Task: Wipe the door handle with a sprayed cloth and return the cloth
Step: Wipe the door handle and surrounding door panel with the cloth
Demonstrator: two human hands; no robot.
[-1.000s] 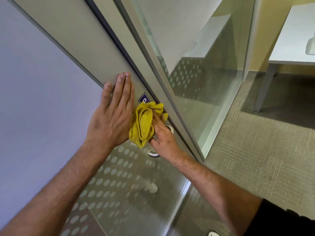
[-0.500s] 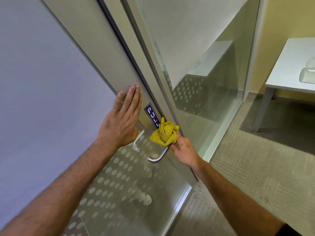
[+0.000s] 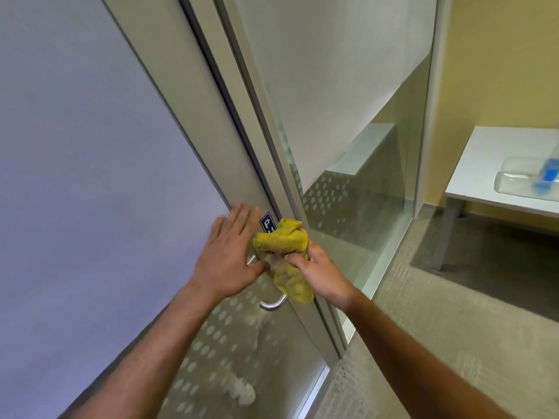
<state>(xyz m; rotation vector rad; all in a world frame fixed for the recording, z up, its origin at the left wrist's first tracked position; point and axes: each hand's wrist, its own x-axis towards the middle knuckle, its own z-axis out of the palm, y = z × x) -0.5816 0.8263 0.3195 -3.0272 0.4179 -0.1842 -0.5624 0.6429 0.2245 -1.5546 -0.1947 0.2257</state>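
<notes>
Head view: right hand (image 3: pixel 322 272) presses yellow cloth (image 3: pixel 284 255) over door handle (image 3: pixel 272 303).

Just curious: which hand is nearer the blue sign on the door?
Left. The left hand lies flat on the door beside the blue sign; the right hand grips the yellow cloth below it.

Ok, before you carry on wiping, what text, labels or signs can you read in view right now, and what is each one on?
"PU": white letters on a small blue sign stuck to the door frame above the handle; the rest is hidden behind the yellow cloth gripped in the right hand.
Blue item on the white table: too blurred to show any text.
Nothing else legible.
</notes>
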